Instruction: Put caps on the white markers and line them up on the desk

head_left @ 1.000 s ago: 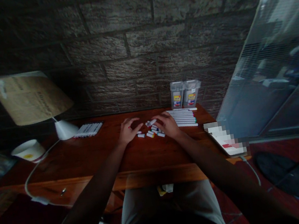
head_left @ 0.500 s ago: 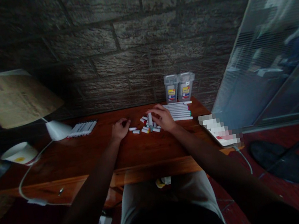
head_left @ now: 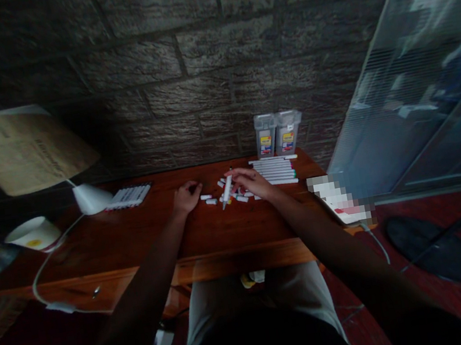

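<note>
My right hand (head_left: pixel 251 182) grips a white marker (head_left: pixel 227 189) between thumb and fingers, over the middle of the table. The marker slants, its narrow grey end pointing down towards me. Beneath and around it lies a loose pile of short white marker caps (head_left: pixel 242 199) with coloured ends, partly hidden by the hand. Just left of the pile, my left hand (head_left: pixel 187 197) rests on the wood with loosely curled fingers, a gap showing between thumb and forefinger, and nothing visible in it. Two caps (head_left: pixel 211 201) lie close to its fingertips.
Right of the pile, a row of white markers (head_left: pixel 274 172) lies before two clear plastic cases (head_left: pixel 266 136) against the brick wall. More markers (head_left: pixel 131 196) lie at left by the lamp (head_left: pixel 89 199). A paper bowl (head_left: pixel 33 235) and a white device (head_left: pixel 336 200) sit near the table's ends.
The marker in my right hand has tipped from nearly upright to a slant, its lower end swinging left and towards me. My left hand keeps its place beside the caps.
</note>
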